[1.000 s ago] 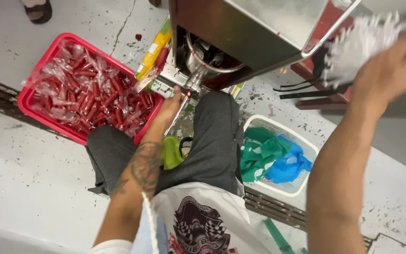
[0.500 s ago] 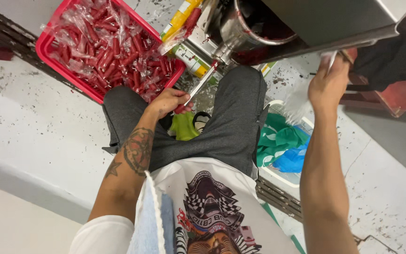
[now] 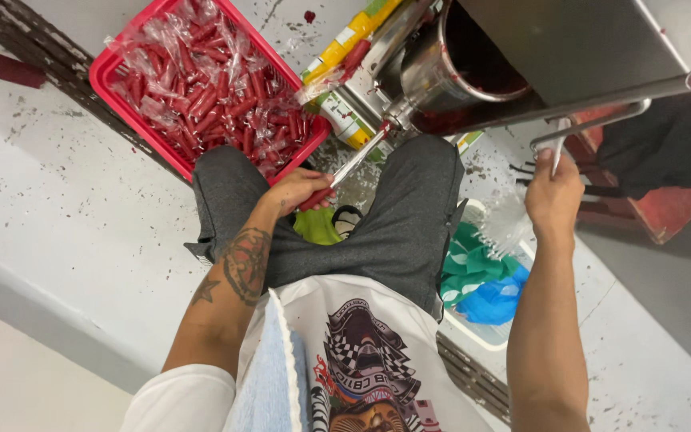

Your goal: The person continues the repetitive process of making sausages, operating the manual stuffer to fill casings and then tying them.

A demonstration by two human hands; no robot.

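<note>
I sit at the metal filling machine (image 3: 569, 48) with my left hand (image 3: 301, 190) clenched around a thin plastic tube (image 3: 345, 172) part-filled with red liquid, its open end held up against the spout (image 3: 397, 116) under the steel funnel (image 3: 449, 72). My right hand (image 3: 553, 196) grips the metal lever (image 3: 593, 128) at the machine's side, with a bunch of empty clear tubes (image 3: 509, 228) held just below it. To do this well, I judge I should hold the tube straight on the spout, pinch it firmly and work the lever gently so nothing spills. Filled red tubes lie in the red basket (image 3: 109, 68) to my left, beside the machine.
</note>
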